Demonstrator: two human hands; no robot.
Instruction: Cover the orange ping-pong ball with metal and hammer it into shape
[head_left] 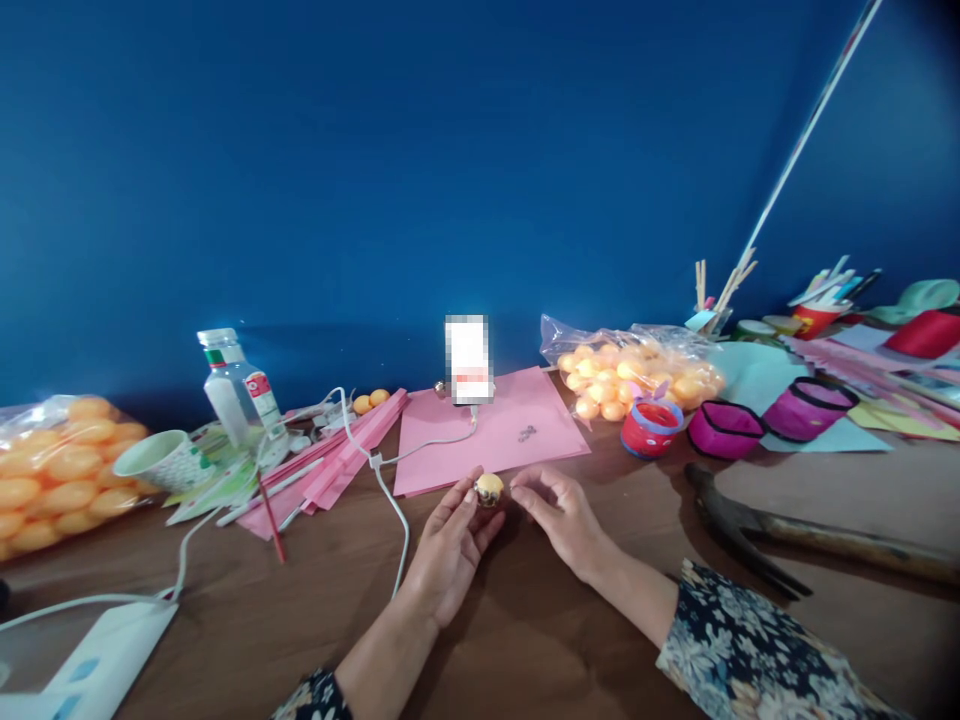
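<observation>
My left hand point(450, 545) pinches a small orange ball point(489, 489) with dark marks on it at its fingertips, just above the brown table point(525, 630). Close beside the ball to the right is my right hand point(561, 510), fingers curled and pinched together; whether it holds something tiny I cannot tell. Both hands hover at the near edge of a pink paper sheet point(510, 425), where a small dark object point(526, 433) lies.
A phone point(469, 358) stands behind the sheet, its white cable point(390, 490) trailing left. Bags of orange balls point(637, 375) point(60, 470), a water bottle point(236, 385), a paper cup point(161, 460), pink strips point(337, 455), small decorated cups point(652, 427), and a hammer point(757, 530) surround them.
</observation>
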